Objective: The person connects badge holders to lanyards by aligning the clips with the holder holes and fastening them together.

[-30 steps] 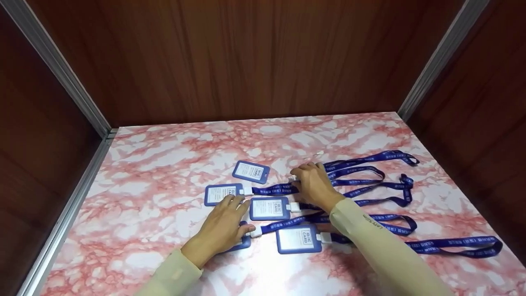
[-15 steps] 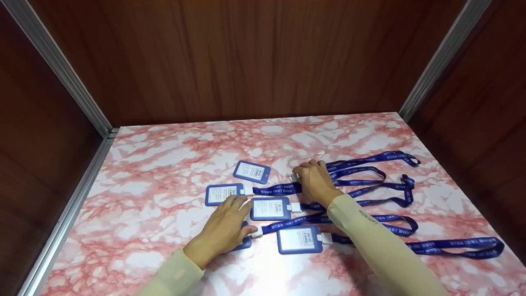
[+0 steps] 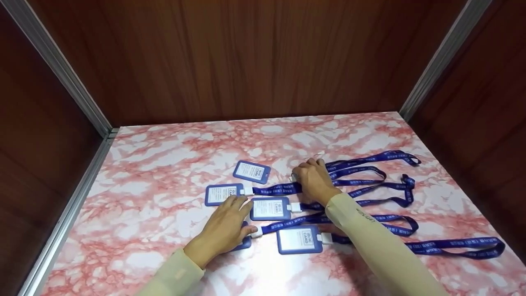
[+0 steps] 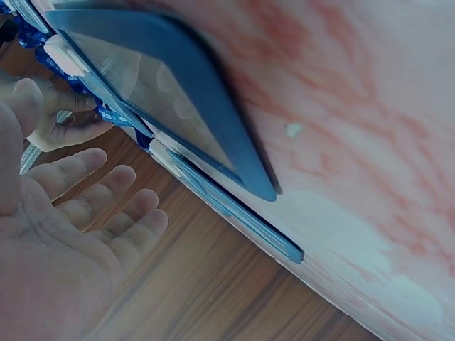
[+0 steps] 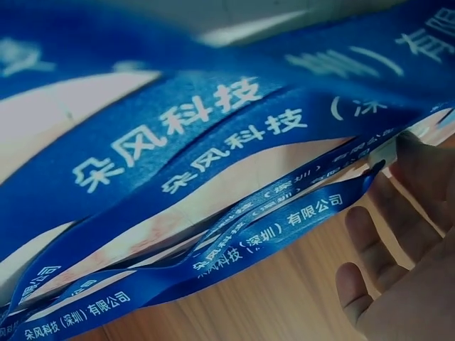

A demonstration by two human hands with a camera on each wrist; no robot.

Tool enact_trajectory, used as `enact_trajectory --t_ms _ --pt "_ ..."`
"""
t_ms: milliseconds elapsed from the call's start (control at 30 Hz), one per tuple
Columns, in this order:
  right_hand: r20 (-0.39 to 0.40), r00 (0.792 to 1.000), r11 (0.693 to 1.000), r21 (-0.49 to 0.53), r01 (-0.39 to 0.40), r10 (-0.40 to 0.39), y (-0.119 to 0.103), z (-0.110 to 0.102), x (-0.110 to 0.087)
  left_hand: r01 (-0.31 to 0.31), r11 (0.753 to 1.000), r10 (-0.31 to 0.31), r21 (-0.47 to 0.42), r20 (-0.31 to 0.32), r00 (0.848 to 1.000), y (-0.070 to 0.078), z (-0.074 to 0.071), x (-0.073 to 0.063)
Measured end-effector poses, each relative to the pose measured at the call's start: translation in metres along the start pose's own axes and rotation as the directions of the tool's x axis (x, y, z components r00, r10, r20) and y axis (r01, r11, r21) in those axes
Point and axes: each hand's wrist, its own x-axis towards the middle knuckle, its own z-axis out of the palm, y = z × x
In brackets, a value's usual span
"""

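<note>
My left hand (image 3: 224, 224) is held palm down with its fingers extended, over a blue card holder (image 3: 243, 244) that it partly hides. In the left wrist view, its fingers (image 4: 92, 192) hold nothing. My right hand (image 3: 314, 181) pinches the clip end (image 5: 385, 155) of the farthest blue lanyard (image 3: 386, 156); the fingers cover most of that clip. To its left lies a loose card holder (image 3: 251, 171) with no strap attached. Another card holder (image 3: 222, 194), clipped to its lanyard (image 3: 277, 189), lies just beyond my left fingertips.
Between the hands lies a card holder (image 3: 270, 208) on its strap. Nearer me is another card holder (image 3: 300, 239), its lanyard loop (image 3: 456, 246) reaching far right. The pink marbled tabletop (image 3: 164, 164) is bounded by wood-grain panels (image 3: 254, 57) and metal posts (image 3: 61, 70).
My right hand has shifted very slightly, and its grip on the clip end has turned a little. The left hand and the card holders stay practically where they were.
</note>
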Motion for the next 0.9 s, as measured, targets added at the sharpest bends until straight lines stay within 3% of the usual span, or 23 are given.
enact_trajectory --t_ms 100,300,900 --pt "0.022 1.000 1.000 -0.025 0.002 -0.001 0.0002 0.0012 0.0008 0.002 1.000 -0.002 0.000 0.004 1.000 0.0001 0.0001 -0.0002" --pt "-0.040 0.999 0.999 0.005 0.035 -0.035 0.0014 0.0048 0.0004 -0.020 1.000 0.020 0.009 -0.011 1.000 -0.0001 0.0007 0.0006" --pt "0.001 1.000 1.000 0.002 0.010 -0.010 0.0008 0.0013 -0.0026 -0.017 0.999 0.017 0.028 -0.013 1.000 0.0001 -0.0017 0.0081"
